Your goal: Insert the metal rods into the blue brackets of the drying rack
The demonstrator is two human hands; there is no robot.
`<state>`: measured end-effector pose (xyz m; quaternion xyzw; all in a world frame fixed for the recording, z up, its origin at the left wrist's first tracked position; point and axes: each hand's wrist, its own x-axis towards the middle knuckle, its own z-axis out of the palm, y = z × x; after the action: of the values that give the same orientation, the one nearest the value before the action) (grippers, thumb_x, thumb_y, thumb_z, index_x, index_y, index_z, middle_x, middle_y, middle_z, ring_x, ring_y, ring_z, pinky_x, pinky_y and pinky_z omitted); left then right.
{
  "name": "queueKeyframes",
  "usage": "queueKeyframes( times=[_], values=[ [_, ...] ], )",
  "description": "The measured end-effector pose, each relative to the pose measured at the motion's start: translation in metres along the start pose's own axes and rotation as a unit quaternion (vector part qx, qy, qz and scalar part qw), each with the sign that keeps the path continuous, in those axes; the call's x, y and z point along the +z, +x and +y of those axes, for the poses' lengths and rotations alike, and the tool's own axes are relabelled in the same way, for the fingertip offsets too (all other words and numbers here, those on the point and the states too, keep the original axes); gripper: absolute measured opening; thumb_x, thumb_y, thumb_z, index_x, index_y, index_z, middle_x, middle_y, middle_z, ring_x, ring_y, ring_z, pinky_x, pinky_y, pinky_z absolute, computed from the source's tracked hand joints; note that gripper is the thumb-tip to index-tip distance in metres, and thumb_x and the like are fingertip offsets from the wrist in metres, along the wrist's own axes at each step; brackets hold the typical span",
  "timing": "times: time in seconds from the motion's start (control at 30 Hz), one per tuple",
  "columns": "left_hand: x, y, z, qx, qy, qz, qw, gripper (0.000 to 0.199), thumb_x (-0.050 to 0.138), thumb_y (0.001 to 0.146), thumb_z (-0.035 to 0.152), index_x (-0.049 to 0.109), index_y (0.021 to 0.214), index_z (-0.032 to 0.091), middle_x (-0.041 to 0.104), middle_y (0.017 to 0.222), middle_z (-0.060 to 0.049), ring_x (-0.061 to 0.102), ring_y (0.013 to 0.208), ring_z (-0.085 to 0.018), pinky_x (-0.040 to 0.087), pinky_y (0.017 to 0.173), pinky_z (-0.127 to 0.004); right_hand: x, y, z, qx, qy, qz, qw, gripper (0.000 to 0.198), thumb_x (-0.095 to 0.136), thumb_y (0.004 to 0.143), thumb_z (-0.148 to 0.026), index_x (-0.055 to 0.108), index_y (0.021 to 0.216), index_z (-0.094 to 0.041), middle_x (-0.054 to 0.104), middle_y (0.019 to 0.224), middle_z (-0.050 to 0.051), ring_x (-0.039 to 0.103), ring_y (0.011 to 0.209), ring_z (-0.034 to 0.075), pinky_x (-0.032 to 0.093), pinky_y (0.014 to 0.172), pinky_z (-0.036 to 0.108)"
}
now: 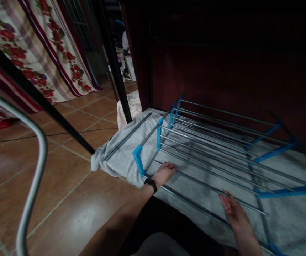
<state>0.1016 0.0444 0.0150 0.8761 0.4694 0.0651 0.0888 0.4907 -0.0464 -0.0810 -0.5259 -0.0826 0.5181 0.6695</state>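
A shoe-rack-like frame of thin metal rods (209, 145) and blue plastic connectors (158, 137) lies on a grey cloth (126, 163). My left hand (165, 173), with a black band on the wrist, closes over a loose-looking metal rod (195, 181) near its left end. Farther right, my right hand (234, 211) has its palm turned up, with its fingertips against the same rod. The rod's right end shows beside a dark side bar (261, 209). A thicker front tube (193, 204) runs below both hands. At the frame's left corner is a blue elbow connector (138, 158).
A separate grey tube (127, 137) lies on the cloth at left. Behind the frame stands a dark red wooden panel (209, 74). Black legs (119, 76), a curved grey metal tube (39, 156) and a flowered curtain (54, 46) are at left, over a tiled floor (70, 177).
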Motion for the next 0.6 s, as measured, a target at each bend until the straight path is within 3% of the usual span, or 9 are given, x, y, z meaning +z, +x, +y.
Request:
queueKeyframes(
  times=[0.1, 0.47, 0.6],
  values=[
    [0.001, -0.001, 0.000, -0.008, 0.002, 0.003, 1.000, 0.030, 0.039, 0.100, 0.016, 0.065, 0.114, 0.022, 0.064, 0.116, -0.006, 0.056, 0.111, -0.021, 0.040, 0.104, -0.038, 0.005, 0.000, -0.002, 0.027, 0.005, 0.038, 0.999, 0.015, 0.080, 0.074, -0.026, 0.073, 0.086, -0.022, 0.072, 0.106, 0.005, 0.067, 0.116, 0.021, 0.046, 0.114, 0.040],
    [-0.004, 0.000, 0.000, -0.022, -0.001, -0.002, 1.000, 0.030, 0.039, 0.101, 0.019, 0.064, 0.116, 0.023, 0.065, 0.114, -0.005, 0.056, 0.111, -0.021, 0.041, 0.103, -0.036, 0.011, 0.002, -0.005, 0.041, -0.027, 0.064, 0.997, 0.023, 0.085, 0.067, -0.032, 0.067, 0.078, -0.021, 0.069, 0.084, 0.002, 0.073, 0.093, 0.019, 0.055, 0.102, 0.037],
    [-0.005, 0.000, 0.001, -0.025, -0.002, -0.005, 1.000, 0.028, 0.043, 0.099, 0.017, 0.066, 0.114, 0.024, 0.065, 0.112, -0.006, 0.057, 0.111, -0.021, 0.041, 0.103, -0.037, 0.014, 0.002, -0.008, 0.051, -0.026, 0.055, 0.997, 0.019, 0.082, 0.069, -0.030, 0.069, 0.079, -0.021, 0.071, 0.085, 0.003, 0.074, 0.091, 0.019, 0.057, 0.098, 0.035]
  ],
)
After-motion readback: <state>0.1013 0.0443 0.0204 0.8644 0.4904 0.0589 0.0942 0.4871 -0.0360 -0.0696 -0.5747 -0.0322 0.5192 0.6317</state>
